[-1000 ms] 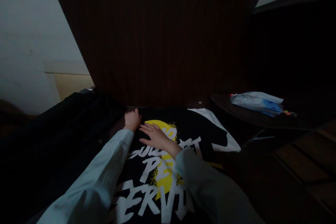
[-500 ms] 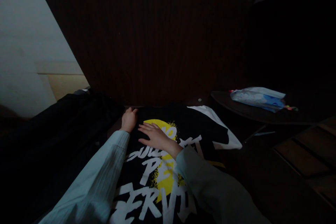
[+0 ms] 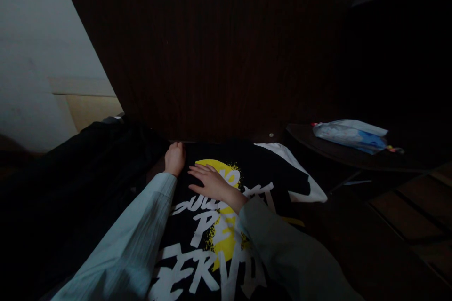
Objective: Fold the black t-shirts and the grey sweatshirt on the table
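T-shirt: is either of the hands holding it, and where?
The left hand is curled on the T-shirt at its far left edge, apparently gripping it. The right hand lies flat and open on the yellow print, holding nothing.

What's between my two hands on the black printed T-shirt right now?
Only a narrow strip of the black T-shirt with white and yellow print separates the left hand and right hand; the head view shows nothing else.

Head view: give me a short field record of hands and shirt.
left hand: curled at far edge of black T-shirt; grip unclear
right hand: flat, fingers spread, on the yellow print
shirt: laid flat, white lettering up
left of shirt: dark garment
right of shirt: plastic packet on side table
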Available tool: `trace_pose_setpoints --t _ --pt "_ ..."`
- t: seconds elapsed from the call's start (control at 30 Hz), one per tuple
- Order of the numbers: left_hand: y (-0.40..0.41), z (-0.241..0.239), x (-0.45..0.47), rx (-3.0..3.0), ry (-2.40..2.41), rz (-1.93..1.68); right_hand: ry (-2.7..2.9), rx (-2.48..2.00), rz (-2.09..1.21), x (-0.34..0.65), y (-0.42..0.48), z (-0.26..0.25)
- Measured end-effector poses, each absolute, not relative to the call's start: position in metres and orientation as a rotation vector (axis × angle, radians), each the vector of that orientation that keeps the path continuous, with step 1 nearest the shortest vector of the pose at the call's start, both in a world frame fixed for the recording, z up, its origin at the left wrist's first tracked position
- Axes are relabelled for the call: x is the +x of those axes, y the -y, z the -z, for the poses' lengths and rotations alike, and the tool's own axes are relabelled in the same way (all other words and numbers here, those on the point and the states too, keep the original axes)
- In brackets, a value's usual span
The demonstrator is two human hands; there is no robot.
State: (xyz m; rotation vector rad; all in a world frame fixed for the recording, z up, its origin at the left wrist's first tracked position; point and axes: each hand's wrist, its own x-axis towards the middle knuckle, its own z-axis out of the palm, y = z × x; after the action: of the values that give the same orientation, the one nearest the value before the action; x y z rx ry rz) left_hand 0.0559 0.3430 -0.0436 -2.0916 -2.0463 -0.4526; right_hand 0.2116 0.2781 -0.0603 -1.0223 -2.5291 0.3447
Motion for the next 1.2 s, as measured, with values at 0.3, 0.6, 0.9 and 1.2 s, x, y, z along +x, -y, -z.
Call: trace_pose_setpoints --t 0.3,0.6,0.9,1.2 --pt "-0.348 0.048 0.058 -2.524 1.698 0.524 2.529 -1.032 -0.339 0.212 -0.277 0.059" --pt "-0.35 0.05 0.061 -2.557 1.843 0.366 2.542 -1.04 -0.311 0.211 -0.276 0.059" --pt "-0.35 0.05 0.061 -2.537 1.851 0.255 2.385 -1.168 -0.273 0.25 -0.285 -0.005" --pt "-0.354 0.049 0.056 -2.57 1.845 0.319 1.457 -2.091 -0.001 0.422 -0.234 -0.015"
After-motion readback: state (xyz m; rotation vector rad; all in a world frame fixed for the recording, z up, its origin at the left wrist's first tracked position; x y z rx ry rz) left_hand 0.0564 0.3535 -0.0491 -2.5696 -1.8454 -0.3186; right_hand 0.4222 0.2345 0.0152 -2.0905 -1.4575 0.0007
